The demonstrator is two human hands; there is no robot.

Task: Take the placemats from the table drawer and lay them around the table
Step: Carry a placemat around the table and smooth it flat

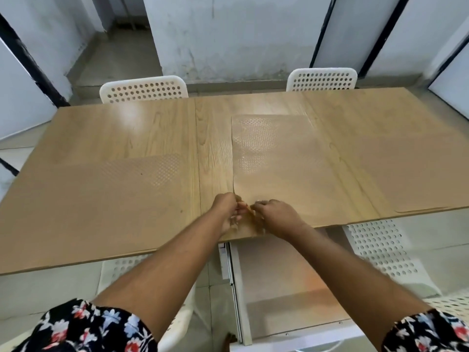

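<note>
**Ana:** What is far out to the left of the left hand (225,212)?

**Ben:** A placemat (101,199) lying flat on the table (127,128). Its long side runs left to right, along the near edge of the table. It is almost the same colour as the wood, so its edges are hard to find. Only a patch of little holes near its far right corner shows up well.

**Ana:** And the hands?

**Ben:** They are close together, knuckle to knuckle, at the near edge of the table. The left hand is curled up and pinches the near left corner of the middle placemat (279,163). The right hand (276,217) is bent over the same near edge, fingers tucked down on it. The fingertips are blurry and partly hidden, so I cannot tell if the mat is one sheet or several there.

**Ana:** Which way does that mat go?

**Ben:** Its long side points away from the hands, toward the far chairs. The near end is under the hands.

**Ana:** What is below the hands?

**Ben:** The open drawer (291,288). Both arms cover parts of it, and what lies inside is hard to make out.

**Ana:** And to the right of the right hand?

**Ben:** One more placemat (418,179), flat on the table, near the edge. The picture cuts off its right side.
</note>
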